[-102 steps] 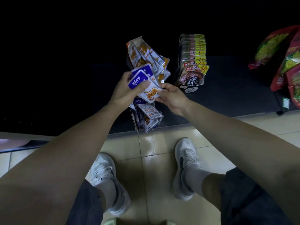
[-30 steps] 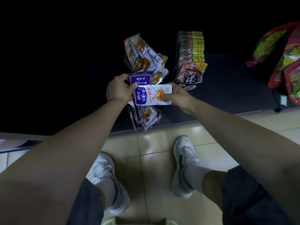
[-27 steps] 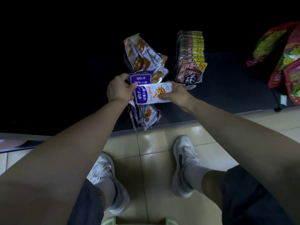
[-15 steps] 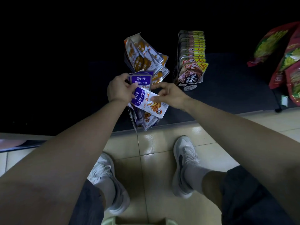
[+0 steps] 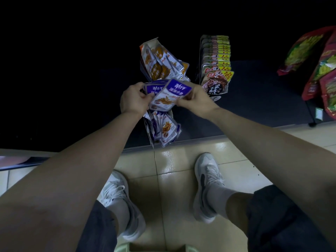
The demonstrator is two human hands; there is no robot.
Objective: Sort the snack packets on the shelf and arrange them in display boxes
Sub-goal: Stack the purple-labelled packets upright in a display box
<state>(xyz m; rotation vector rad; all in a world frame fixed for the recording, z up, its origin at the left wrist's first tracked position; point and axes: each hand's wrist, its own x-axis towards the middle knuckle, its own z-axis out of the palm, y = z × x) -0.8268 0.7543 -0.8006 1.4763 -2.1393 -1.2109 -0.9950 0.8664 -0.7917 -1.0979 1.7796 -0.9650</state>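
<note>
1. Two bare arms were seen from above, reaching to a dark shelf (image 5: 254, 106). A small stack of purple packets (image 5: 153, 88) was gripped in the left hand (image 5: 133, 100). A single purple packet (image 5: 171, 93) was pinched at its edge by the right hand (image 5: 197, 100) and laid against that stack.
2. Just beyond the hands, orange packets (image 5: 160, 64) were fanned untidily in a display box (image 5: 143, 57). More purple ones (image 5: 164, 129) were leaning out at the shelf's front edge. A neat row of brown packets (image 5: 216, 64) was stood to the right, with red and green bags (image 5: 318, 60) well apart at the far right.
3. Judged risk: the slick packets could slide from the loose stack if the grip were eased. The leaning ones could be knocked onto the tiled floor (image 5: 172, 170) by a wrist. In such dim light, a flavour could be misread and filed wrongly.
4. The packets appeared flat, rectangular and made of glossy film with crimped edges. They were likely light, slippery and easily bent. The floor tiles were pale and shiny, and the shelf surface looked matte.
</note>
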